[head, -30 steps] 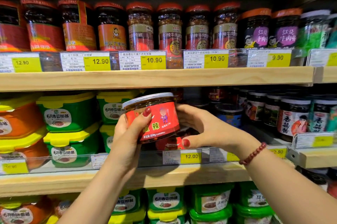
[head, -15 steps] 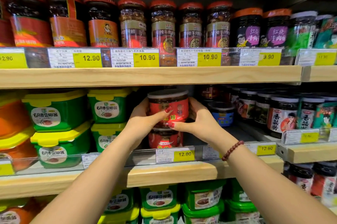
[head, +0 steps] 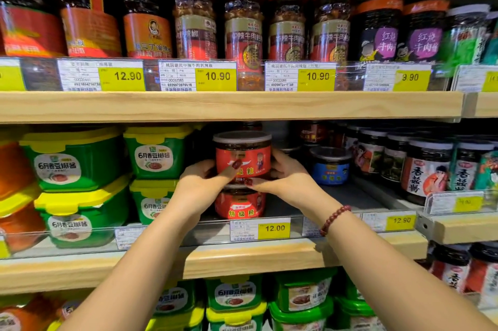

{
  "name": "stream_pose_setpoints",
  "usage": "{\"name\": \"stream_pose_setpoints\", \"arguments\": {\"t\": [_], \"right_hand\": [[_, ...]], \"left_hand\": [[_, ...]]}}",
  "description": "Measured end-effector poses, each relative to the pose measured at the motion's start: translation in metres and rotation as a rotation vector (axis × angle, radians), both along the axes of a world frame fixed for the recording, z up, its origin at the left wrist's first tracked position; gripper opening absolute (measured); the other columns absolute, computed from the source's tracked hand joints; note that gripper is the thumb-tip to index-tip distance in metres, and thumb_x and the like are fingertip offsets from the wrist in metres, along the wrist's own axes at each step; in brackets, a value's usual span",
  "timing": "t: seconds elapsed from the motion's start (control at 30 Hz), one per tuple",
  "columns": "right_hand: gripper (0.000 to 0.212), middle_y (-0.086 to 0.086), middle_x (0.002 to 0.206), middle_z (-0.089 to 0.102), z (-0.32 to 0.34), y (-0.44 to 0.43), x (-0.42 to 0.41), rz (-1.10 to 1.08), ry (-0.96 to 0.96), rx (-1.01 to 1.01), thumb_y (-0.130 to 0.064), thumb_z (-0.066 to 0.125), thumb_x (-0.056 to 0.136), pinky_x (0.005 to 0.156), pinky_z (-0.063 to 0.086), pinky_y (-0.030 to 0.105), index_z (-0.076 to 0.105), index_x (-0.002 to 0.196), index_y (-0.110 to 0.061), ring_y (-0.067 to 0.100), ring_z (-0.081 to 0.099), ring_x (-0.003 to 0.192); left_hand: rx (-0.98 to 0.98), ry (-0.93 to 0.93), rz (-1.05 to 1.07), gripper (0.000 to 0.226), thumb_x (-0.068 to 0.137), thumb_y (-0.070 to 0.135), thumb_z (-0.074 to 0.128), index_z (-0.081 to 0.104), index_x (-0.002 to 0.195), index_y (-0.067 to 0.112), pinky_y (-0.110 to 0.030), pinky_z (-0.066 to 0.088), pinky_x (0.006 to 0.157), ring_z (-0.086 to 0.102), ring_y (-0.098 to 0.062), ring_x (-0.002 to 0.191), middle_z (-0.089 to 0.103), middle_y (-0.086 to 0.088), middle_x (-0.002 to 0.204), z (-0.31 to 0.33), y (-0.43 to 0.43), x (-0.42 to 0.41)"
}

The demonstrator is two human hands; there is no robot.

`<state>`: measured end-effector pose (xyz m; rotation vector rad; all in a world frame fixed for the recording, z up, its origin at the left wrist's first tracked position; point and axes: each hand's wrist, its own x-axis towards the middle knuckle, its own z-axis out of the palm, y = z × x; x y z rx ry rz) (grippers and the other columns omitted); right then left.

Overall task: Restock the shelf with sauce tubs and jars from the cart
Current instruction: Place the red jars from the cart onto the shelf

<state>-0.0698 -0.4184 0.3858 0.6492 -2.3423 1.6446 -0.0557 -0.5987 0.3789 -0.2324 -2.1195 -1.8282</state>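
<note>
Two round red-labelled sauce tubs stand stacked on the middle shelf (head: 242,260), close behind its front edge and about halfway along it. The upper tub (head: 242,155) has a pale, translucent flat lid, a dark band of sauce showing through clear plastic, and a glossy red wrap. The lower tub (head: 239,205) is the same kind, though fingers hide the line where the two meet.

Both hands are clamped on the upper tub. The left hand (head: 202,187) wraps its left side with the thumb laid across the label. The right hand (head: 288,179) cups the right side, thumb at the lower front rim. One bead bracelet (head: 335,218) of dark red beads circles the right wrist.

Four squarish green tubs (head: 72,161) with yellow clip lids sit to the left in two stacks of two. One small blue tub (head: 330,167) stands just right of the stack, further back. A yellow price tag (head: 273,228) reading 12.00 sits in the clear rail (head: 188,236) along the pale wooden front edge. On the shelf above, four ribbed jars (head: 242,23) of clear plastic with red caps stand in a row.
</note>
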Motion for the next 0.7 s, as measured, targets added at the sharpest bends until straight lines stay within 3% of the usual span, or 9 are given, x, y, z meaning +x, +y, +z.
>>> {"name": "stream_pose_setpoints", "arguments": {"t": [0.17, 0.33, 0.47, 0.6, 0.7], "right_hand": [[0.059, -0.003, 0.114, 0.067, -0.001, 0.000, -0.006, -0.016, -0.046, -0.004, -0.021, 0.085, 0.068, 0.096, 0.052, 0.039, 0.056, 0.118, -0.033, 0.013, 0.064, 0.106], [0.073, 0.001, 0.124, 0.065, 0.003, 0.001, -0.014, -0.049, -0.065, 0.072, -0.028, 0.088, 0.063, 0.098, 0.051, 0.041, 0.056, 0.129, -0.023, 0.016, 0.062, 0.110], [0.073, 0.003, 0.126, 0.064, 0.003, 0.004, -0.023, -0.064, -0.060, 0.097, -0.031, 0.087, 0.064, 0.100, 0.050, 0.043, 0.056, 0.129, -0.024, 0.017, 0.061, 0.112], [0.071, 0.003, 0.131, 0.060, 0.006, 0.003, -0.026, -0.087, -0.060, 0.134, -0.033, 0.085, 0.067, 0.102, 0.047, 0.043, 0.054, 0.130, -0.024, 0.020, 0.058, 0.117], [0.068, 0.002, 0.131, 0.060, 0.007, 0.001, -0.029, -0.108, -0.048, 0.147, -0.032, 0.084, 0.069, 0.102, 0.047, 0.042, 0.054, 0.130, -0.024, 0.020, 0.058, 0.117]], "left_hand": [[-0.145, 0.048, 0.046, 0.023, 0.082, 0.029, 0.071, 0.060, 0.101, 0.036, -0.040, 0.051, 0.093, 0.063, -0.015, 0.099, 0.068, 0.004, 0.105, -0.006, -0.005, -0.005], [-0.135, 0.055, 0.061, 0.030, 0.085, 0.021, 0.068, 0.056, 0.109, 0.034, -0.036, 0.050, 0.093, 0.061, -0.015, 0.102, 0.065, 0.002, 0.111, -0.008, -0.002, -0.005], [-0.193, 0.025, 0.074, 0.043, 0.087, 0.019, 0.065, 0.053, 0.129, 0.019, -0.035, 0.047, 0.096, 0.057, -0.019, 0.109, 0.060, -0.005, 0.127, -0.004, 0.002, -0.009], [-0.405, -0.029, 0.112, 0.045, 0.093, 0.029, 0.056, 0.043, 0.135, 0.020, -0.037, 0.045, 0.100, 0.053, -0.026, 0.121, 0.054, -0.007, 0.134, 0.002, 0.007, -0.021], [-0.452, -0.027, 0.085, 0.045, 0.094, 0.031, 0.052, 0.041, 0.136, 0.018, -0.036, 0.044, 0.100, 0.052, -0.026, 0.122, 0.054, -0.008, 0.135, 0.003, 0.008, -0.030]]}}
